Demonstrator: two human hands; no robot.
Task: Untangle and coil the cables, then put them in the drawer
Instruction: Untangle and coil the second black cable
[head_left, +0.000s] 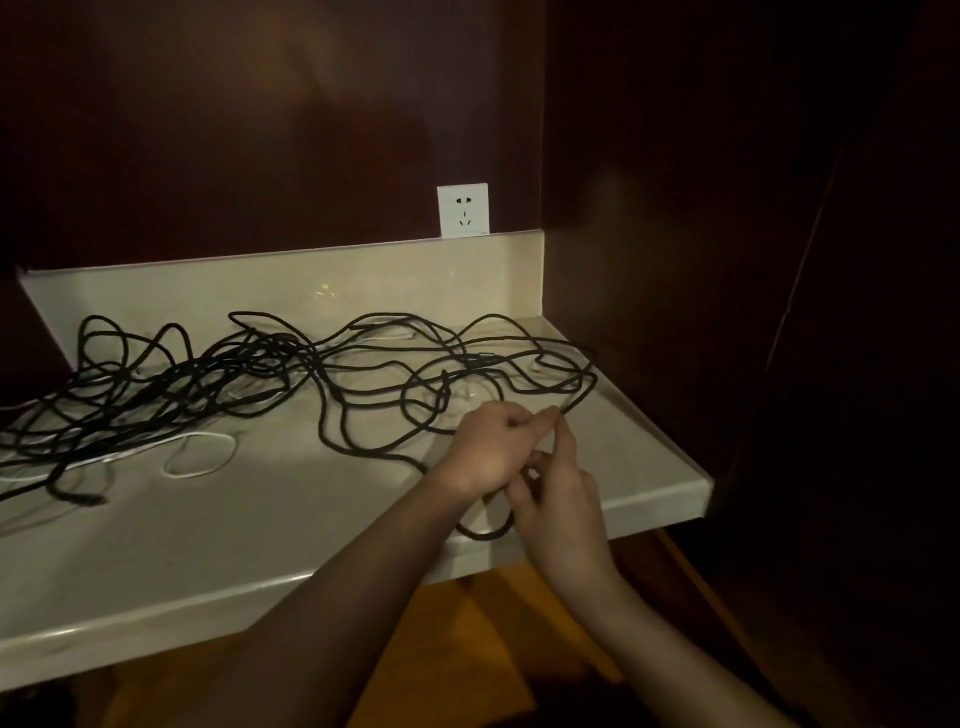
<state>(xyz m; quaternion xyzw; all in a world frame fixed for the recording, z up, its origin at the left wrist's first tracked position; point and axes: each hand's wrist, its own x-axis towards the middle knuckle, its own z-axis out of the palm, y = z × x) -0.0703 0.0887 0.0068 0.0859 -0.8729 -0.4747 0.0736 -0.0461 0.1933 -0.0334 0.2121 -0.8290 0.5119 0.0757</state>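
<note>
Both hands are working at the right front part of the pale glossy stone shelf (260, 530). The left hand (491, 449) is closing its curled fingers on a strand of the long black round cable (363, 395), and the right hand (558, 506) is pinching, it seems, the same strand, though the dim light is hiding the fingertips. The cable is lying in loose loops across the shelf, mixing with a thin white cable (200, 470) on the left. For good untangling, one hand should be following the strand slowly while the other is lifting crossing loops, not pulling hard. The black cable is looking braided and matte; the shelf is smooth and shiny.
</note>
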